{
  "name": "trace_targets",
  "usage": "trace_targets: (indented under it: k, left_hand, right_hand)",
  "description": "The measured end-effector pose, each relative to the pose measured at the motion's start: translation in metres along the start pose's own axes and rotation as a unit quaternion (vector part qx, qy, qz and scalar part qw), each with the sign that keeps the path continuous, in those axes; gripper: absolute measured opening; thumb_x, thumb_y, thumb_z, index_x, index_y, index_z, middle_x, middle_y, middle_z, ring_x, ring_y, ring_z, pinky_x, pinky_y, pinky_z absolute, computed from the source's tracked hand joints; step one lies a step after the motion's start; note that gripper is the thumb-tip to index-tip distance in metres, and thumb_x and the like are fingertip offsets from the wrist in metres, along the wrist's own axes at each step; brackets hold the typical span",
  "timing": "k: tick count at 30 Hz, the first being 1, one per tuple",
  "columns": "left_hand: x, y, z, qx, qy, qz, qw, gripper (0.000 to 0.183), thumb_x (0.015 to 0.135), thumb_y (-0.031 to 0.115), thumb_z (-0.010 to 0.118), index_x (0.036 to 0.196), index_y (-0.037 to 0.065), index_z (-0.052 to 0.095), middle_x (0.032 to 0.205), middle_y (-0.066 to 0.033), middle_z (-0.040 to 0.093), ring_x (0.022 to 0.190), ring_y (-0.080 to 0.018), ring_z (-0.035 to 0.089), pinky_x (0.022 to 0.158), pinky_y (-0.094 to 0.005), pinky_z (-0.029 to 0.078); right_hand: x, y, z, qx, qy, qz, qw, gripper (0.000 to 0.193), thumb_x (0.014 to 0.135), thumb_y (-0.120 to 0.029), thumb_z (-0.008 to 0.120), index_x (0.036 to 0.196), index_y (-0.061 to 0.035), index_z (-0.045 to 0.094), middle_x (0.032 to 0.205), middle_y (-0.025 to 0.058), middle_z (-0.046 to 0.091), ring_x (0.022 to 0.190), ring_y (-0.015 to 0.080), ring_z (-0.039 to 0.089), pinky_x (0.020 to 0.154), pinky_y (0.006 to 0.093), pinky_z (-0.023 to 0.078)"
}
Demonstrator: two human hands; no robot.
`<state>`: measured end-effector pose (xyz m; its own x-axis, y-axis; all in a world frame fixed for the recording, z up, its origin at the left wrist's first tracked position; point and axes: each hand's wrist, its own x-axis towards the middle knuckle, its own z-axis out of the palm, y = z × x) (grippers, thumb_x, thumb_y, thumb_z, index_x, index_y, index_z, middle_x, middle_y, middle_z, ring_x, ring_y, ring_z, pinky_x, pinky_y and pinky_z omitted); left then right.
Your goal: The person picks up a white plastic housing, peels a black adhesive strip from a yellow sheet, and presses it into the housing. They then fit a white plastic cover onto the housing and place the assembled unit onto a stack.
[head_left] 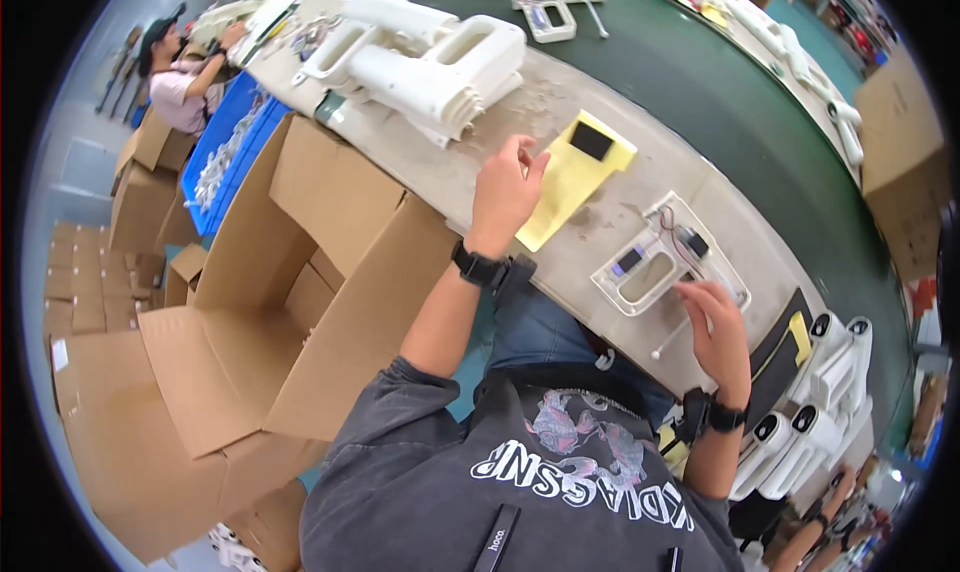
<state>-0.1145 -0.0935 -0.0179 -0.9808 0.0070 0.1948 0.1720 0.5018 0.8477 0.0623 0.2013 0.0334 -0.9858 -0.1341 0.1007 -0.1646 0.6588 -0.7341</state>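
My left hand (508,194) hovers at the near edge of a yellow backing sheet (562,194). Its fingers curl in toward the thumb; whatever they pinch, if anything, is too small to make out. A black rectangular pad (591,142) sits at the sheet's far end. To the right lies a white plastic housing (648,280) with an oval opening, thin wires and a small black block (692,242) inside. My right hand (718,334) is over the housing's near right corner, fingers loosely apart, with nothing visible in them.
White housings (430,67) are stacked at the far left of the table. A large open carton (370,302) stands to my left, beyond it a blue bin (235,152) of small white parts. A green conveyor (690,92) runs behind. White units (815,402) sit right. Another person (180,87) works far left.
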Motion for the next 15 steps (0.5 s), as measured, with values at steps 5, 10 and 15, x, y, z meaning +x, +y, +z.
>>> trace_targets:
  k: [5,10,15]
  left_hand:
    - [-0.022,0.017,-0.056,-0.023,0.049,-0.021,0.998,0.021,0.094,0.020,0.070,0.102,0.000,0.069,0.079,-0.0098,0.068,0.065,-0.0182,0.061,0.062,-0.0320,0.049]
    - [-0.003,-0.001,-0.111,0.102,0.179,0.071,0.976,0.016,0.090,0.019,0.073,0.100,0.006,0.071,0.099,-0.0101,0.066,0.096,-0.0295,0.060,0.088,-0.0411,0.048]
    - [0.056,0.008,-0.116,0.214,0.176,0.235,0.932,0.028,0.088,0.025,0.075,0.107,0.005,0.070,0.112,-0.0130,0.064,0.110,-0.0346,0.059,0.100,-0.0465,0.042]
  right_hand:
    - [-0.007,-0.006,0.001,0.039,-0.006,0.028,0.999,0.022,0.094,0.003,0.060,0.114,0.0006,0.070,0.097,0.0120,0.068,0.090,0.0243,0.066,0.083,0.0320,0.050]
    - [0.004,-0.016,0.010,0.036,-0.033,0.037,0.998,0.023,0.093,0.003,0.061,0.115,0.0007,0.070,0.096,0.0111,0.067,0.088,0.0217,0.065,0.080,0.0302,0.051]
    - [0.018,-0.028,0.021,0.028,-0.051,0.008,0.998,0.024,0.093,0.003,0.061,0.115,0.0005,0.070,0.095,0.0105,0.067,0.086,0.0213,0.065,0.079,0.0299,0.051]
